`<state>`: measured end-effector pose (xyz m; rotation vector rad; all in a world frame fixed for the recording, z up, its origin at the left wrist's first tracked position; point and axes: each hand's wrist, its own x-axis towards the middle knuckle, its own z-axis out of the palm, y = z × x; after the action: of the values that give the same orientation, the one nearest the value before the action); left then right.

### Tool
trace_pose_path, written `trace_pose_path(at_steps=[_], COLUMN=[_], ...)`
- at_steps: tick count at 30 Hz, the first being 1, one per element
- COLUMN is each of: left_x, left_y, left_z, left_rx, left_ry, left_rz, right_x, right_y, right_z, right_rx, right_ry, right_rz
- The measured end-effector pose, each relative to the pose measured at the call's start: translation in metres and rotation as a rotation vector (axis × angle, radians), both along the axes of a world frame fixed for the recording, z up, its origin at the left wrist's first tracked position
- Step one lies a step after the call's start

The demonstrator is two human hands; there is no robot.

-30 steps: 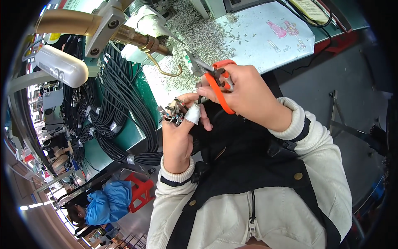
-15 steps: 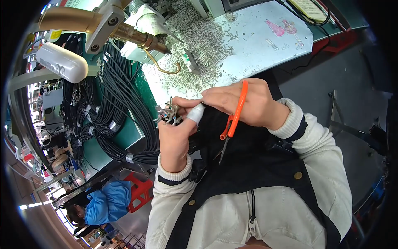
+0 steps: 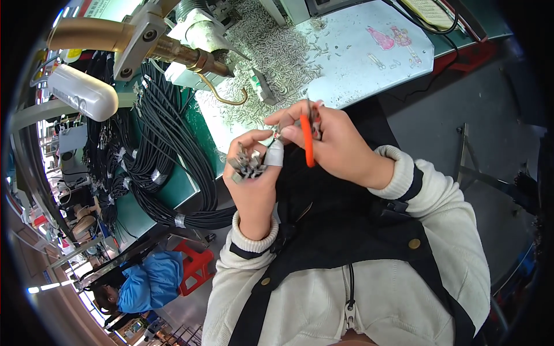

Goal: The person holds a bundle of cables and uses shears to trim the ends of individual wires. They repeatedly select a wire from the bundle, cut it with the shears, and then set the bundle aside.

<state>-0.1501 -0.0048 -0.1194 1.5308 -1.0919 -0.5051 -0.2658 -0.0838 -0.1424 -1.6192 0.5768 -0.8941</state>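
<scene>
My left hand (image 3: pixel 252 187) is closed round a bundle of cable ends (image 3: pixel 248 164), whose short metal-tipped wires fan out over the fingers. A white wrap covers its thumb. Between that thumb and a finger stands a small wire end (image 3: pixel 277 134). My right hand (image 3: pixel 340 141) meets it there with its fingertips. An orange-handled tool (image 3: pixel 306 141) sits in the right hand, its handle hanging down past the fingers. Its metal part is mostly hidden among the fingers, so its exact kind is unclear.
Small metal pieces (image 3: pixel 277 52) lie heaped on the pale board (image 3: pixel 369 75). A machine arm with a brass-coloured nozzle (image 3: pixel 202 60) overhangs it at the left. Bundled black cables (image 3: pixel 173 138) cover the green table's left part. A person in blue (image 3: pixel 153 282) sits beyond, by a red stool (image 3: pixel 196 268).
My right hand has turned and shifted left, and the orange tool's pointed tip has swung up from below into the fingers. My left hand has moved slightly right, with the cable ends still in it.
</scene>
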Motion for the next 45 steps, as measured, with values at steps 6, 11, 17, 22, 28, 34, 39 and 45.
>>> trace_pose_path(at_steps=[6, 11, 17, 22, 28, 34, 39, 45], left_x=[0.005, 0.006, 0.004, 0.005, 0.007, 0.04, 0.048, 0.056], left_y=[0.004, 0.007, 0.006, 0.004, 0.001, -0.022, -0.049, -0.059], left_z=[0.008, 0.013, 0.014, 0.016, 0.017, 0.009, 0.007, 0.005], left_rx=[0.153, 0.079, 0.059, 0.077, 0.094, 0.218, 0.27, 0.299], left_ry=[0.643, 0.768, 0.713, 0.681, 0.68, 0.933, 1.041, 0.992], left_rz=[0.016, -0.03, -0.022, 0.002, -0.012, -0.1, -0.104, -0.118], right_x=[0.001, -0.009, -0.007, -0.008, -0.006, -0.004, 0.011, 0.03], right_y=[0.003, -0.005, 0.004, 0.002, 0.003, -0.006, -0.032, -0.055], right_z=[0.009, 0.006, 0.003, 0.006, 0.003, 0.009, 0.001, 0.019], right_rx=[0.582, -0.151, -0.235, -0.14, -0.192, 0.182, 0.166, 0.277], right_ry=[-0.298, 0.255, 0.439, 0.431, 0.46, 0.181, -0.008, 0.141], right_rz=[0.126, 0.079, 0.077, 0.097, 0.112, 0.08, -0.18, -0.077])
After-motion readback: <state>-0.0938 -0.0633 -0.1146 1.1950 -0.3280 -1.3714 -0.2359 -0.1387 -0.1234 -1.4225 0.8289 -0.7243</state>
